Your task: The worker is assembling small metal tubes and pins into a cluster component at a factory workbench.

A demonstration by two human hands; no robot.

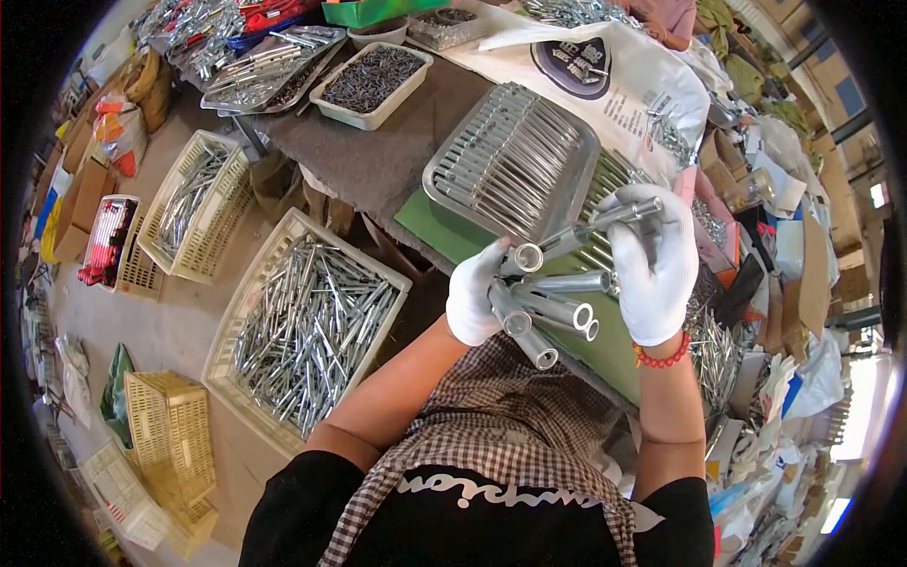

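Observation:
My left hand, in a white glove, is closed around a bunch of shiny metal tubes whose open round ends point several ways. Also gloved in white, my right hand pinches a slimmer metal tube near its end, just right of the bunch. A red bead bracelet circles my right wrist. Beyond both hands, a metal tray holds neat rows of slim metal rods. Beneath the tubes, a green mat covers part of the table. The gloves hide the parts of the tubes they grip.
Left of me, a cream crate is heaped with metal rods; a smaller crate stands beyond it. A tub of dark screws sits on the table. Printed white sacking lies at the back, near another person's arm. Boxes crowd the right.

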